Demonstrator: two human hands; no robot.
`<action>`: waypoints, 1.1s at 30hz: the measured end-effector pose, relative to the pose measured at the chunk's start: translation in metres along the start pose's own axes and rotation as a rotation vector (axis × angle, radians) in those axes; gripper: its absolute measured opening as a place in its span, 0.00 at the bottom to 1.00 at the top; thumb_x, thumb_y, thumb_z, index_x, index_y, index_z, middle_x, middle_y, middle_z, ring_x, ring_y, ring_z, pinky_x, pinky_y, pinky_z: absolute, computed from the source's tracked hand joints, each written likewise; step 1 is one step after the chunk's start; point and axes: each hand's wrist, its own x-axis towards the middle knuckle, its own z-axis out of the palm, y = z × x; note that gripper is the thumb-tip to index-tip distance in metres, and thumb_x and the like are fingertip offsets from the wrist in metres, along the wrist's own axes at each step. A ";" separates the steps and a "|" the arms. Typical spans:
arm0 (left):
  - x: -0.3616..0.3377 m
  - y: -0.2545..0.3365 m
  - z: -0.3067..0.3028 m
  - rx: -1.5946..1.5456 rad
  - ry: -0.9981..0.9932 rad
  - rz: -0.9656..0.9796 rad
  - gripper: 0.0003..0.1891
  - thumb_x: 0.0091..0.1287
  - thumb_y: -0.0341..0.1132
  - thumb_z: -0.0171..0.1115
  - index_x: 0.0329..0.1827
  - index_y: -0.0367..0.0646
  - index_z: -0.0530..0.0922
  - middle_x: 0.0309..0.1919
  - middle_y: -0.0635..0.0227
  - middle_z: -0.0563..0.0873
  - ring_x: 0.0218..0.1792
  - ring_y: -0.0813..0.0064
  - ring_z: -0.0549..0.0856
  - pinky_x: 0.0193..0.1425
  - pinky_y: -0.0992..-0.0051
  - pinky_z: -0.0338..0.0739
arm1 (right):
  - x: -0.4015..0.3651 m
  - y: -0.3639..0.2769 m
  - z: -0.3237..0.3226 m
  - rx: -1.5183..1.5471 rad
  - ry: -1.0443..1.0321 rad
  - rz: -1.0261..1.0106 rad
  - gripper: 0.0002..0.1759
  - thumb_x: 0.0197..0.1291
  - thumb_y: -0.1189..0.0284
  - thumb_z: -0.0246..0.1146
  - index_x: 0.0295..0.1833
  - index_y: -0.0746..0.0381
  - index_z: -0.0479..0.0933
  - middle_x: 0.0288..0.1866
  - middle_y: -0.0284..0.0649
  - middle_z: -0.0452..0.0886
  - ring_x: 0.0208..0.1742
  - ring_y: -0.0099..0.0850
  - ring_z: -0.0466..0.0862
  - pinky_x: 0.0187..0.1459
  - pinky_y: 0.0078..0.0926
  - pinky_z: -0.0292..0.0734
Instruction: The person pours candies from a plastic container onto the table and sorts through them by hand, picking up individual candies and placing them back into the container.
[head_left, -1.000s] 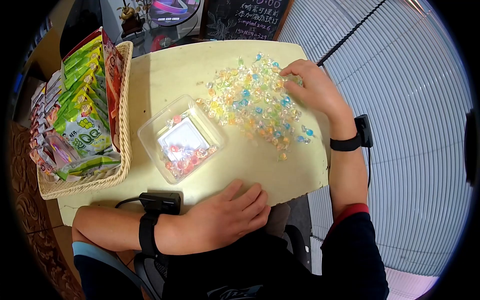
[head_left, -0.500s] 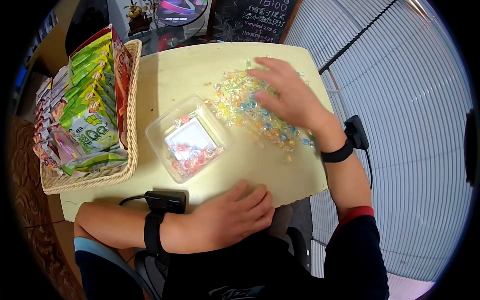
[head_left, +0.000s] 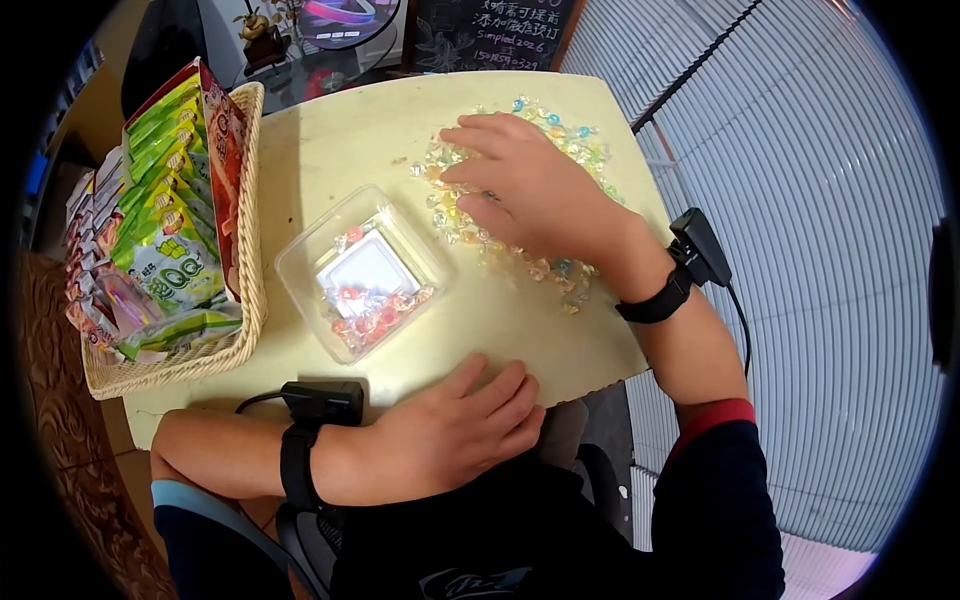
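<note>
Four fingers [head_left: 482, 131] and the thumb of the right hand [head_left: 540, 195] lie spread, palm down, on the candies [head_left: 577, 142]. They are closed round nothing that shows, though whatever sits under the palm is hidden. The fingertips point left, and they touch the left fringe of the pile.

The candies are a loose scatter of small, clear-wrapped pieces in many colours. The pile's long axis runs from the far edge of the table [head_left: 340, 140] toward its near right corner, and the hand lies across its middle. Some pieces show beyond the knuckles and some below the wrist, close to the right edge.

Left of the fingertips, and a little nearer the person, stands the tub [head_left: 296, 272], clear, set cornerwise and open on top. Only a narrow strip of bare table parts it from the pile. Pink candies [head_left: 375, 312] lie in its near corner.

The left hand [head_left: 450, 430] rests flat at the near edge, fingers loosely out and holding nothing. It is well apart from the pile, so the right hand is much the nearer.

Beyond the tub, the basket [head_left: 250, 200] of packets [head_left: 170, 240] fills the left side. Bare table lies open at the far left and between tub and near edge.
</note>
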 end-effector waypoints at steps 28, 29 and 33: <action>0.000 0.001 0.004 0.026 0.024 -0.023 0.25 0.76 0.44 0.61 0.72 0.43 0.79 0.68 0.55 0.81 0.75 0.55 0.78 0.78 0.54 0.72 | -0.026 -0.017 -0.110 0.384 -0.603 0.559 0.19 0.58 0.66 0.83 0.51 0.61 0.87 0.29 0.31 0.82 0.30 0.26 0.81 0.36 0.28 0.77; -0.001 0.001 0.004 0.026 0.025 -0.022 0.25 0.76 0.44 0.61 0.72 0.43 0.79 0.68 0.55 0.81 0.75 0.55 0.78 0.78 0.54 0.72 | -0.025 -0.025 -0.114 0.378 -0.733 0.531 0.19 0.60 0.64 0.82 0.52 0.61 0.88 0.29 0.32 0.83 0.30 0.28 0.83 0.36 0.30 0.79; -0.001 0.001 0.006 0.026 0.049 -0.020 0.25 0.76 0.43 0.61 0.72 0.42 0.79 0.67 0.54 0.81 0.74 0.55 0.78 0.78 0.55 0.72 | -0.041 -0.044 -0.103 0.508 -1.004 0.423 0.18 0.65 0.64 0.78 0.55 0.62 0.88 0.39 0.38 0.92 0.39 0.32 0.91 0.43 0.31 0.84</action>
